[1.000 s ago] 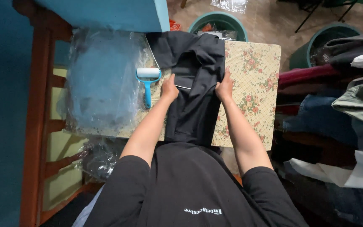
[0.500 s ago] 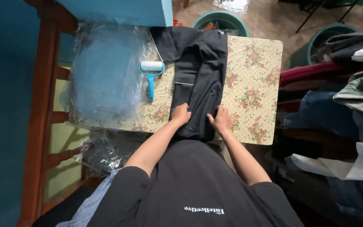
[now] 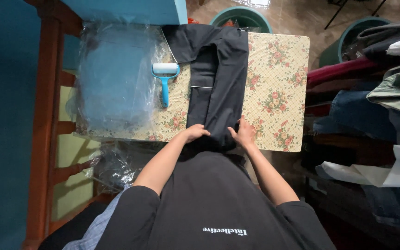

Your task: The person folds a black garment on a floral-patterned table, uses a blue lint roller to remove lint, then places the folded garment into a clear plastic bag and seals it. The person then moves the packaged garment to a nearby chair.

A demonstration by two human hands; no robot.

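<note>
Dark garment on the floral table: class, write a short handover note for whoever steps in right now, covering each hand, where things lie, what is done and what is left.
Left hand: gripping the near end of the dark garment.
Right hand: gripping the same end, on its right side.
Garment: folded into a long narrow strip lying down the floral table.
Lint roller: lying untouched left of the garment, beside clear plastic bags.
Done: lengthwise fold.
Left: probably folding the near end upward, then bagging.

clear plastic bags [image 3: 116, 74], table's left side
</note>
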